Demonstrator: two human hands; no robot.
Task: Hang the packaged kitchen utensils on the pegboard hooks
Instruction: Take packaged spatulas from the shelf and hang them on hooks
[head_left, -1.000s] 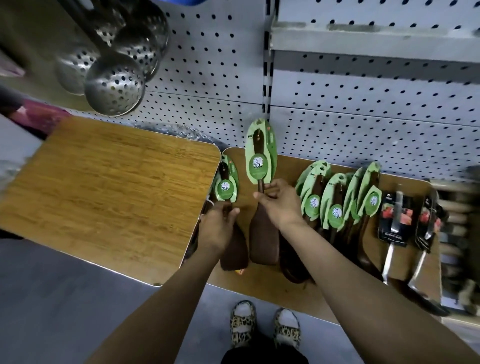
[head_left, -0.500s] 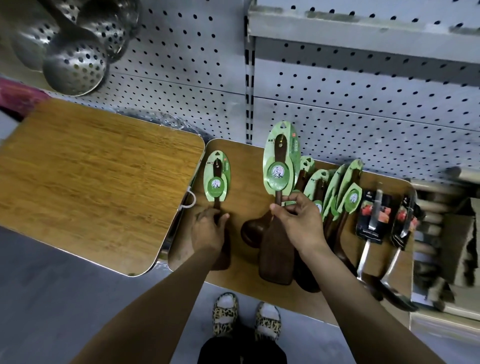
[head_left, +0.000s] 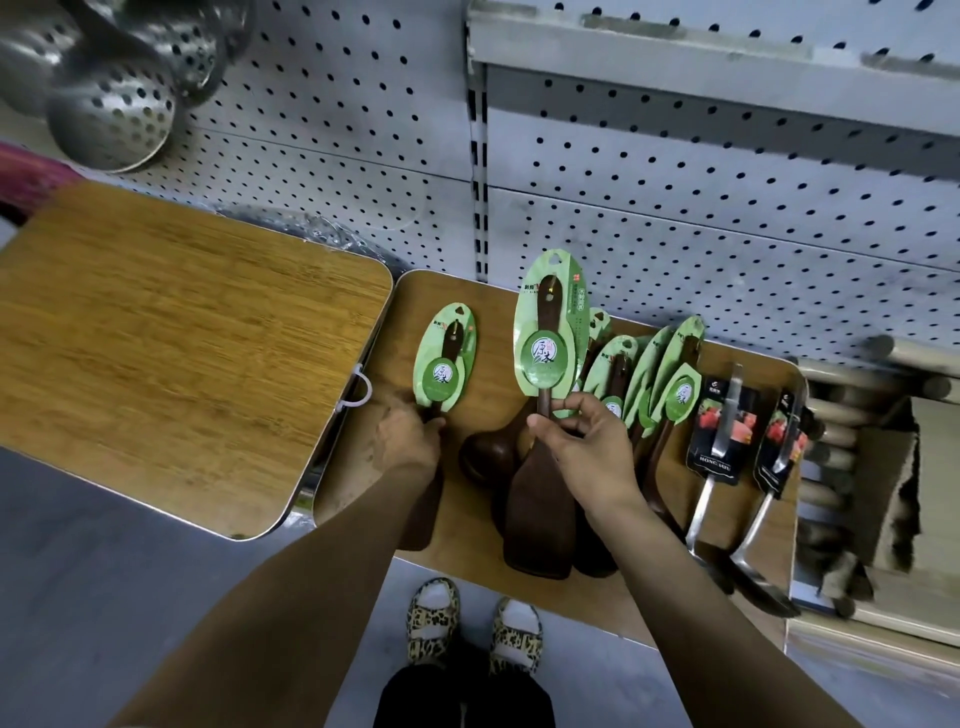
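Wooden spatula (head_left: 540, 499) on green card (head_left: 549, 332) pinched at the handle by right hand (head_left: 582, 447), raised above the near wooden board (head_left: 415, 306). Second carded spatula (head_left: 445, 364) gripped by left hand (head_left: 408, 439), lying flat on the board. More green-carded utensils (head_left: 654, 374) fanned to the right. Gray pegboard (head_left: 675, 208) behind; steel skimmers (head_left: 111, 111) far left.

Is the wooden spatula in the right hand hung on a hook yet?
Not hung. The right hand pinches the spatula by its handle above the board.
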